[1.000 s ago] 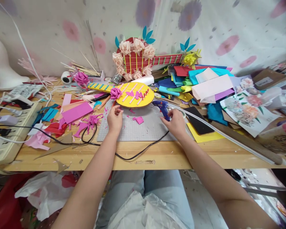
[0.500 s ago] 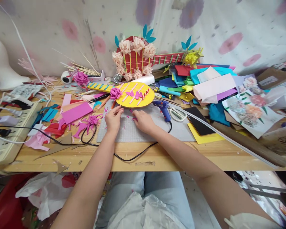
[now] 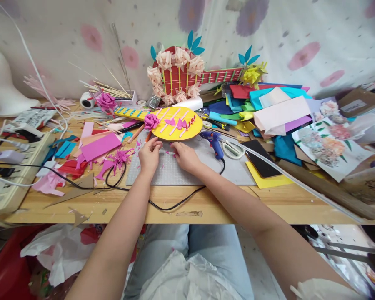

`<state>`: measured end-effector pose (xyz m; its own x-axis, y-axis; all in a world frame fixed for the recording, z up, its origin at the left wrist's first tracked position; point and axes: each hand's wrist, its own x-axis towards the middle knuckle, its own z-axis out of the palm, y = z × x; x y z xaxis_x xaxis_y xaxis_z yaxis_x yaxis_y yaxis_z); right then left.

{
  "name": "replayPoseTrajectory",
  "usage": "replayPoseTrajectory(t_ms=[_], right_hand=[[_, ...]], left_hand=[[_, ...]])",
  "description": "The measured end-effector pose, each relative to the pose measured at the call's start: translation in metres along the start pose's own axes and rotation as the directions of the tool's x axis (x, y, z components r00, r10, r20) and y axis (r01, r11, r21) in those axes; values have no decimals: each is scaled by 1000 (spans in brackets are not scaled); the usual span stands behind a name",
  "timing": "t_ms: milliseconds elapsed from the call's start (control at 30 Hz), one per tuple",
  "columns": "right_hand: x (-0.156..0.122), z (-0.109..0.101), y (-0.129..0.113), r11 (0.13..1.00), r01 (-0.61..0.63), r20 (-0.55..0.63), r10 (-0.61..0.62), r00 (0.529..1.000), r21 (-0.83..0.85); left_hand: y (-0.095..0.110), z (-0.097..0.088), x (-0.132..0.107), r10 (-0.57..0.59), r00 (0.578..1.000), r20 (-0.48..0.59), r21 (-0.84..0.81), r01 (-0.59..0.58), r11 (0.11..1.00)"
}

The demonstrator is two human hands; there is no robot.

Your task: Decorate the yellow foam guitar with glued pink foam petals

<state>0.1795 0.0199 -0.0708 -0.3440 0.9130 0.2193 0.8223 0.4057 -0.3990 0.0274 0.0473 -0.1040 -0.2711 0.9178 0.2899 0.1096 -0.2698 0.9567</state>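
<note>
A yellow paper lute, with pink strips, small red pegs and a magenta paper rose, lies at the back of the grey cutting mat. Just below its rounded edge is my left hand, its fingers pinched together; whatever is between them is too small to make out. Across a small gap, my right hand is closed with fingers pointing left, and a magenta bit shows by the fingertips. Tiny pink scraps lie on the mat between both hands. To the right rests a blue glue gun.
Scissors and a black phone lie right of the mat. Coloured paper is heaped behind them. A red flower-trimmed guitar stands at the back. The black cord crosses the table front; a power strip sits left.
The fingers of my right hand have shifted slightly, and less of the magenta bit shows beside them. My left hand has barely moved; the lute lies as before.
</note>
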Motion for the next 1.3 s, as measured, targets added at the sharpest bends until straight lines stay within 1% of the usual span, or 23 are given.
replayPoseTrajectory(t_ms=[100, 200, 300, 400, 533, 600, 700, 800, 900, 1000, 1100, 1300], right_hand=[[-1, -1, -1, 998, -7, -47, 10, 999, 69], [0, -1, -5, 984, -13, -115, 34, 993, 178], [4, 3, -12, 956, -38, -197, 99, 975, 291], [12, 6, -18, 940, -91, -255, 181, 950, 328], [21, 7, -27, 921, -171, -243, 265, 933, 349], [24, 6, -31, 903, -223, -227, 319, 920, 367], [28, 6, -36, 862, -300, -181, 399, 899, 408], [32, 6, -37, 813, -344, -147, 457, 877, 471], [35, 10, -35, 792, -320, -148, 452, 879, 519], [35, 13, -34, 805, -263, -157, 399, 903, 532], [33, 15, -36, 819, -236, -169, 371, 913, 522], [33, 14, -41, 847, -203, -189, 331, 924, 491]], left_hand=[[4, 2, -2, -37, 999, 24, -81, 39, 996], [8, 3, -4, -98, 993, 73, -150, 108, 983], [13, 4, -6, -153, 980, 131, -195, 177, 965], [16, 5, -8, -170, 975, 145, -228, 200, 953], [17, 4, -10, -157, 976, 148, -249, 190, 950], [16, 3, -10, -145, 981, 132, -241, 173, 955], [14, 1, -11, -109, 990, 86, -209, 125, 970], [14, 0, -12, -71, 995, 69, -161, 81, 984], [16, -1, -12, -64, 996, 56, -127, 70, 989], [18, -1, -12, -77, 997, 26, -121, 80, 989], [16, -2, -10, -87, 996, 8, -122, 87, 989], [10, -4, -9, -34, 999, -3, -78, 34, 996]])
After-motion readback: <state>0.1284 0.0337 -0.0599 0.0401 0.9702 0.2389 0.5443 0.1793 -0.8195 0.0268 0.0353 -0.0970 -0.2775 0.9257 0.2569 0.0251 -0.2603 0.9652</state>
